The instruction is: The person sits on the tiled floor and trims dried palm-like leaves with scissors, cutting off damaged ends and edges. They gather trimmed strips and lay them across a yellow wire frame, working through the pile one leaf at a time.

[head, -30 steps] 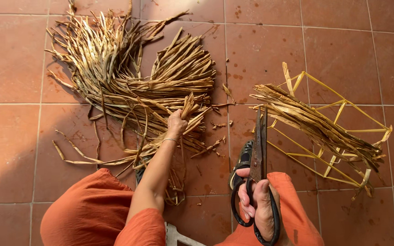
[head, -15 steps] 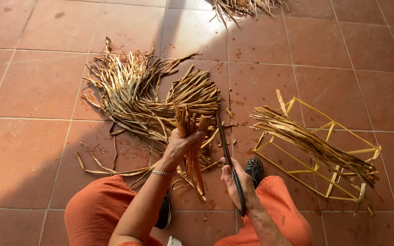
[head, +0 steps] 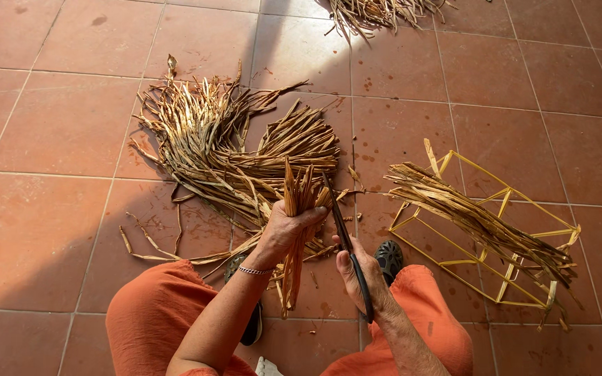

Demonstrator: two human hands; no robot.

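Terracotta tile floor (head: 57,230): dried-leaf pile (head: 210,139), yellow wire frame (head: 485,240).

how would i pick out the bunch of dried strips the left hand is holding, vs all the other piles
Start at the big fan-shaped heap of dried strips on the red tile floor. At its near edge, the left hand grips a small bunch of dried strips beside the scissors in the right hand. It alone stands upright, lifted; every other pile lies flat.

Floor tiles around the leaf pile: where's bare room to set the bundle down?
Bare tile lies left of the big dried-leaf pile, and between that pile and the yellow wire frame. Crowded: straight ahead, where the left hand grips a leaf bundle beside the scissors in the right hand.
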